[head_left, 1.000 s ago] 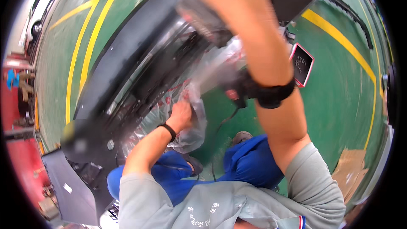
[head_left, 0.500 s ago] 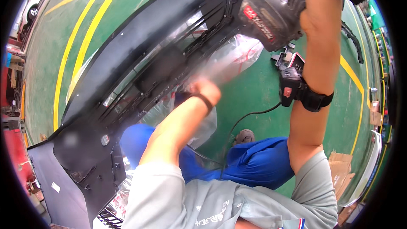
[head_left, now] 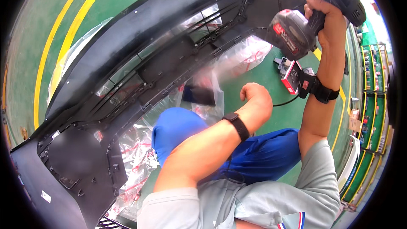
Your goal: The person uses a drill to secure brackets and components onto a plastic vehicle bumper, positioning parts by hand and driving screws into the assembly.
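My right hand (head_left: 327,15) is wrapped round the handle of a black cordless power tool (head_left: 292,36), raised at the upper right. The tool's bulky battery end faces left, over the edge of a big black car bumper (head_left: 131,23). That bumper lies slantwise before me, its ribbed inner side showing. Over the floor near my knees, my left hand (head_left: 257,97) has its fingers curled in. Whatever it may hold is hidden. A dark flat rectangular thing (head_left: 199,96) lies left of this hand, on clear plastic.
Clear plastic wrap (head_left: 137,157) with red marks lies under and beside the bumper. A red and white box (head_left: 291,77) stands on the green floor, close to a black cable (head_left: 286,101). Racks with yellow frames (head_left: 373,101) line the far right, with cardboard boxes (head_left: 354,121) nearby.
My left hand has come away from the bumper's inner edge, moving right and toward me. The power tool has shifted right in my right hand. The view has turned slightly.
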The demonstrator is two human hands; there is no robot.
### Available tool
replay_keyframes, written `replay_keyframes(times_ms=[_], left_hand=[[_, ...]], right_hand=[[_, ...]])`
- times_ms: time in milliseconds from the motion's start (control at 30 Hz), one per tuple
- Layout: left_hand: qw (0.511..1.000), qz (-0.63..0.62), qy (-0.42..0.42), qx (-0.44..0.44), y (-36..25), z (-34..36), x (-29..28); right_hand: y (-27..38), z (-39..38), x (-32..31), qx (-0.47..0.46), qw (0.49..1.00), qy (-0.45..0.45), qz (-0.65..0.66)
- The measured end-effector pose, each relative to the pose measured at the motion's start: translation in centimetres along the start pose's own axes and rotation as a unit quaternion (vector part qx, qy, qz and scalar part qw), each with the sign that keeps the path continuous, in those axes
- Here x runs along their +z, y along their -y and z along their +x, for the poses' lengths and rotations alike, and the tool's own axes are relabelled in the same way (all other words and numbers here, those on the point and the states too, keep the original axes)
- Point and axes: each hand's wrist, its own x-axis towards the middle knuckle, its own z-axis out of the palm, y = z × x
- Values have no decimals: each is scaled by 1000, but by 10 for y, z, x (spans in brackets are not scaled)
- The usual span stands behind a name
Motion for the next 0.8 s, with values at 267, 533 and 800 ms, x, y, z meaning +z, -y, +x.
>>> replay_keyframes(times_ms=[267,533,800], left_hand=[[990,-94,-105,12,9,20,-25],[989,-122,-73,47,8,45,-19],[998,-58,24,21,26,49,-33]], right_hand=[[5,-11,19,76,996,42,-33],[7,-10,16,143,985,52,-84],[-13,-13,7,123,987,57,-88]])
